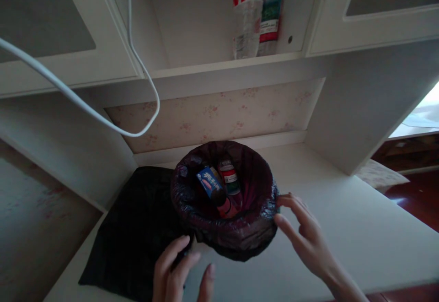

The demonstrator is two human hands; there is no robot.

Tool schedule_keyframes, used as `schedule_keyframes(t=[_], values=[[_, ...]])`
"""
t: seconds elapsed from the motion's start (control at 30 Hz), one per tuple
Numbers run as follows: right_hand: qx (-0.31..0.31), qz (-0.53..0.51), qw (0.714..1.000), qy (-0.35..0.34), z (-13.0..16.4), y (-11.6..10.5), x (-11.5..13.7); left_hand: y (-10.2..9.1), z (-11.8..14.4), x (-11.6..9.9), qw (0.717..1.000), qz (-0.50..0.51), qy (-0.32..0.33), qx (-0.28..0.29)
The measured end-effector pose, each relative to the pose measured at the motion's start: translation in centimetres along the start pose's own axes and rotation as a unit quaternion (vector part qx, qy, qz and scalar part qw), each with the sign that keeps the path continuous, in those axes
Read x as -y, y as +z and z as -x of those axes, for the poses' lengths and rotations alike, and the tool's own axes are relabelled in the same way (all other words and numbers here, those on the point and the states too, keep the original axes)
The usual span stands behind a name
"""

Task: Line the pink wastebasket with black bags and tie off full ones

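A small bin (pixel 206 222) lined with a dark bag stands on a white desk (pixel 343 229). Inside it lie two bottles, one with a blue label (pixel 210 184) and one with a red and white label (pixel 229 175). My right hand (pixel 305 235) touches the bin's right rim with its fingertips, fingers apart. My left hand (pixel 180 272) rests at the bin's near left side, its fingers on the edge of a flat black bag (pixel 133 233) spread on the desk. Whether it pinches the bag is unclear.
Above the desk an open shelf holds two plastic bottles (pixel 247 18), flanked by white cupboard doors. A white cable (pixel 103 119) hangs in a loop at the left. A wall panel (pixel 360 110) closes the desk on the right; wooden floor lies beyond.
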State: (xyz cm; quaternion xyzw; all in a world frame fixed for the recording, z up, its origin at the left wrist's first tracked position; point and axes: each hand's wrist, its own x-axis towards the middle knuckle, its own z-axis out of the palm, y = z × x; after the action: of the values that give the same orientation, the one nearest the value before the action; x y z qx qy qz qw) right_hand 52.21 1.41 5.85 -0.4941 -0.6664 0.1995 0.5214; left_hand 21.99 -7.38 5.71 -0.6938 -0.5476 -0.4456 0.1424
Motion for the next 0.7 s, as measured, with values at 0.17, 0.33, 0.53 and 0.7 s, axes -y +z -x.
schedule_keyframes(t=[0.17, 0.33, 0.53, 0.7], values=[[0.156, 0.070, 0.975, -0.139, 0.0, 2.2, 1.1, 2.6, -3.3, -2.9, 0.992, -0.054, 0.112, 0.031], [0.109, 0.008, 0.992, -0.060, -0.2, 1.1, 0.7, 3.5, -5.5, -2.8, 0.982, -0.082, 0.162, 0.057], [-0.048, -0.190, 0.958, 0.208, -1.6, -0.8, -2.7, 2.8, -6.0, 3.3, 0.977, -0.028, 0.200, 0.062], [0.004, -0.357, 0.865, 0.352, -3.1, 1.0, -4.0, 1.9, -7.4, 8.0, 0.981, -0.024, 0.163, 0.106]])
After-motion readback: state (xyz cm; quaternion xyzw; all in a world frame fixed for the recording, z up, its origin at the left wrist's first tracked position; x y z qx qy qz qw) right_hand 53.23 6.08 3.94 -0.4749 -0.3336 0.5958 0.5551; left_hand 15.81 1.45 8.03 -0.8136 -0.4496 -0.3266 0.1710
